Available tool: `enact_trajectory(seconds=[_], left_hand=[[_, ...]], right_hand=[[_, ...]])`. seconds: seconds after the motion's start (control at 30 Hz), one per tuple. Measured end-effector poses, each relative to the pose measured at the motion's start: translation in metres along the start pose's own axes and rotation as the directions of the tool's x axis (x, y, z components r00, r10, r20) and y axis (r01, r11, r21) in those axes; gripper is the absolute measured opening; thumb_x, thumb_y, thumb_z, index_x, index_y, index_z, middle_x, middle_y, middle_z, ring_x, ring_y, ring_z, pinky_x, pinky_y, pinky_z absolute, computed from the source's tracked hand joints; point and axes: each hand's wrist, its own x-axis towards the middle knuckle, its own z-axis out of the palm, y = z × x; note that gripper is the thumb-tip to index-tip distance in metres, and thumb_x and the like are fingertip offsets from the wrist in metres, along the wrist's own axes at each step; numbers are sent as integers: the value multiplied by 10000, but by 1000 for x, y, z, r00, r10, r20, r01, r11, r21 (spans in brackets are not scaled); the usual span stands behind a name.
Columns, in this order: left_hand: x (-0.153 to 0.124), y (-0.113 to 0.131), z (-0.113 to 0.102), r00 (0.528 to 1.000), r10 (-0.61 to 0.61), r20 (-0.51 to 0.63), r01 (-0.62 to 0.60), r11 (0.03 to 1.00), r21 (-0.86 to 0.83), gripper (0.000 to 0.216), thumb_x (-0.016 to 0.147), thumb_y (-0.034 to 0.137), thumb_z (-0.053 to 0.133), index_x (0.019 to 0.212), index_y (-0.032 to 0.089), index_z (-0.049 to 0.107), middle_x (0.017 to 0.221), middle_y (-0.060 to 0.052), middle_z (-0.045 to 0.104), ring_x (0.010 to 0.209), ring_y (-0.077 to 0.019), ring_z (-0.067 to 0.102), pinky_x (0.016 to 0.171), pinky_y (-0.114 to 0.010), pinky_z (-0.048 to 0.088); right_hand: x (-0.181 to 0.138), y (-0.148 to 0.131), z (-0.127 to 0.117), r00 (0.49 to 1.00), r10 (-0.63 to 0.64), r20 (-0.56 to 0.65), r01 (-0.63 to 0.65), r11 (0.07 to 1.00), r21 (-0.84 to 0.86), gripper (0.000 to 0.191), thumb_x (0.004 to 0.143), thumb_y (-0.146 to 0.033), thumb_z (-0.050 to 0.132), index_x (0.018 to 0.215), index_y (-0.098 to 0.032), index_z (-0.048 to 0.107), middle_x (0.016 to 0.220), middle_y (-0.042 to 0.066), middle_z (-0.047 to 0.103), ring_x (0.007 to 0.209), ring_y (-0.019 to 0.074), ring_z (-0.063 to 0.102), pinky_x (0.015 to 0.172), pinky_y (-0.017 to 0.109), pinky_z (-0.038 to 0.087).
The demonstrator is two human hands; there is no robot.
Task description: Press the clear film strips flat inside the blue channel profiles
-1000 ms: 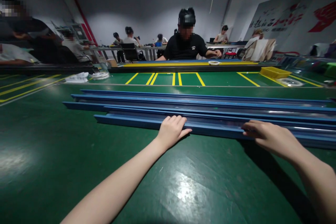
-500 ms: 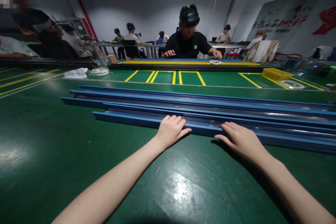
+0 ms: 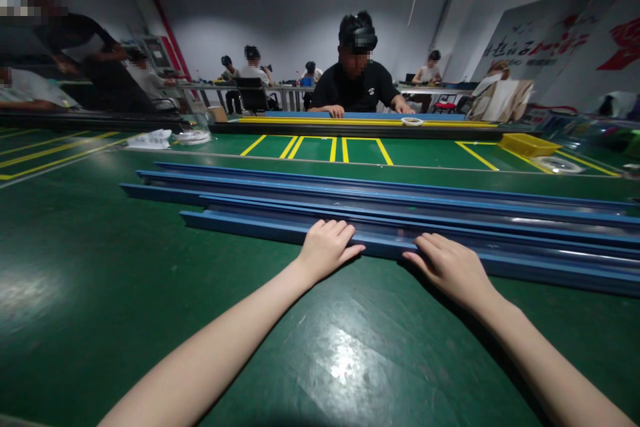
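Observation:
Two long blue channel-shaped strips lie side by side across the green table. The near blue strip (image 3: 250, 227) is set a little to the right of the far blue strip (image 3: 165, 194). My left hand (image 3: 325, 247) grips the front wall of the near strip, fingers hooked over its top edge and thumb along the outer face. To the right, my right hand (image 3: 450, 263) holds the same wall in a like way, its fingertips hidden inside the channel. Both strips run out of view at the right.
Beyond the strips, yellow tape lines (image 3: 333, 150) mark the green table (image 3: 100, 253). A yellow tray (image 3: 529, 145) stands at the right. Across the table, a person in black (image 3: 357, 83) has both hands by yellow and blue strips. A clear plastic bag (image 3: 150, 139) lies at the left.
My right hand has shifted slightly left along the near strip and closed onto its wall. My left hand stays put. The person opposite has lowered their hands onto the strips there.

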Motion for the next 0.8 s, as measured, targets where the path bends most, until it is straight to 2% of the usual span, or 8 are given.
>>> enact_trajectory(seconds=[0.17, 0.3, 0.63, 0.8], left_hand=[[0, 0, 0, 1000, -16, 11, 16, 1000, -13, 370, 818, 494, 347, 882, 173, 519, 817, -25, 584, 751, -157, 515, 614, -283, 305], [-1, 0, 2, 1000, 6, 16, -6, 1000, -3, 362, 827, 478, 343, 862, 170, 529, 851, -32, 593, 777, -158, 521, 623, -287, 309], [1, 2, 0, 999, 1, 37, -2, 1000, 16, 359, 825, 475, 348, 795, 167, 530, 812, -28, 593, 744, -160, 517, 616, -290, 304], [0, 2, -1, 1000, -8, 28, 8, 1000, 2, 358, 822, 478, 352, 843, 172, 536, 798, -27, 589, 732, -163, 513, 611, -293, 310]], right_hand=[[0, -1, -3, 999, 5, 51, -5, 1000, -6, 306, 837, -422, 324, 743, -183, 491, 735, 34, 552, 677, 145, 503, 580, 237, 319], [1, -2, -4, 998, 6, 58, -6, 1000, -4, 304, 839, -419, 319, 754, -182, 491, 755, 36, 551, 689, 143, 502, 589, 235, 322], [2, -2, -3, 998, 5, 68, -4, 1000, -17, 318, 842, -424, 308, 776, -181, 503, 750, 33, 547, 693, 148, 495, 593, 241, 312], [1, 0, -3, 997, 22, 75, -22, 1000, 1, 325, 842, -433, 299, 762, -190, 500, 745, 29, 543, 683, 140, 495, 565, 231, 304]])
